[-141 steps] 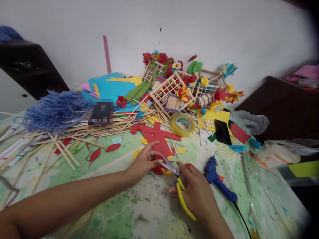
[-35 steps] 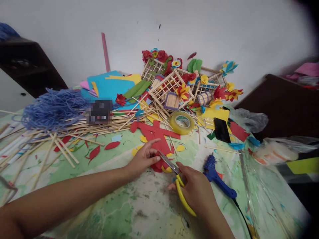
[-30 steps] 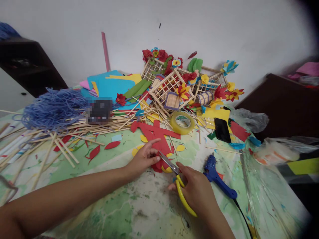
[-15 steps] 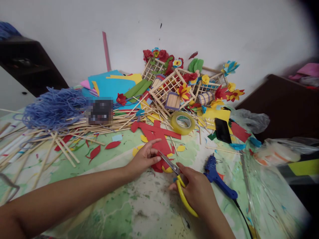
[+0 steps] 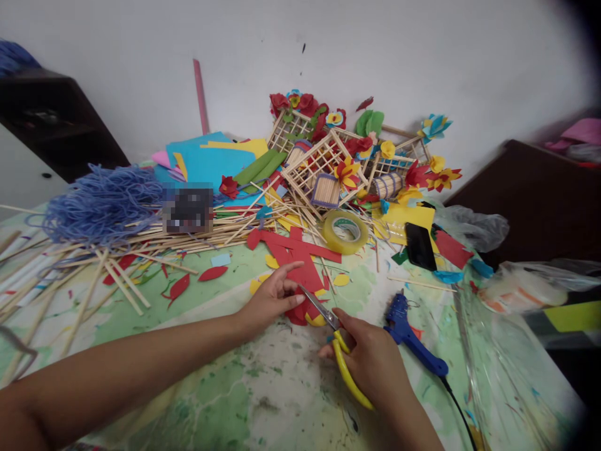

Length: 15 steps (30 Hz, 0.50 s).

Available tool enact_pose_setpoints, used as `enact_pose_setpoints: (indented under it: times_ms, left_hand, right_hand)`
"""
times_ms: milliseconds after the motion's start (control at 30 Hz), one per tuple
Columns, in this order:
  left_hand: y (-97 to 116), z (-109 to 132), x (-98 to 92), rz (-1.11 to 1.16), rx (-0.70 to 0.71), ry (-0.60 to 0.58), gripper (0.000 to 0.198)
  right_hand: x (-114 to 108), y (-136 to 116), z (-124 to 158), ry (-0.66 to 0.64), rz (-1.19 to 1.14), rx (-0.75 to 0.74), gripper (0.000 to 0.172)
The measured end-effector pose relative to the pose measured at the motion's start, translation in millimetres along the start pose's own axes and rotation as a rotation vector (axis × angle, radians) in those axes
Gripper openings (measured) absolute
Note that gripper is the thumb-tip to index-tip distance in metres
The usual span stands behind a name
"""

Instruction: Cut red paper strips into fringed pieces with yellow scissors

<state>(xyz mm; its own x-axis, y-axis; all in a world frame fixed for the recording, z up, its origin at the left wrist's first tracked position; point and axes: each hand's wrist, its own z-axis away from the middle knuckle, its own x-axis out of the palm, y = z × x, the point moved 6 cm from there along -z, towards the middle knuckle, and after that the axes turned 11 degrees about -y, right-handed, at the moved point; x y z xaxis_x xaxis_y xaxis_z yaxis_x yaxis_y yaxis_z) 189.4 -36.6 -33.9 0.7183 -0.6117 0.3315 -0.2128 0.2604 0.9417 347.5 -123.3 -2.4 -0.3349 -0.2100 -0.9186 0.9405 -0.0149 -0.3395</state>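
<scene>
Left hand [image 5: 271, 299] splayed, right [image 5: 370, 358] holding scissors [image 5: 344, 366]

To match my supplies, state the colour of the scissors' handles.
The scissors' handles are yellow; they show best in the head view.

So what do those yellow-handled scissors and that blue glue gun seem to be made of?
The scissors seem to have steel blades, going by their grey metallic sheen, and glossy moulded yellow plastic handles. The glue gun looks like smooth blue plastic with a slight shine. Its black cord is probably rubber-coated, though the look can't settle that.
</scene>
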Motion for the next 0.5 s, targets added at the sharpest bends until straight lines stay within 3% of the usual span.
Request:
enact_pose_setpoints:
  times_ms: [200, 500]
  left_hand:
    - [-2.3, -1.2, -3.1, 0.045, 0.005, 0.037, 0.067]
    - [-4.2, -2.4, -6.9, 0.089, 0.005, 0.061, 0.064]
  right_hand:
    - [-2.6, 1.2, 0.8, 0.021, 0.048, 0.041, 0.049]
    - [-9.5, 9.4, 0.5, 0.036, 0.111, 0.238, 0.045]
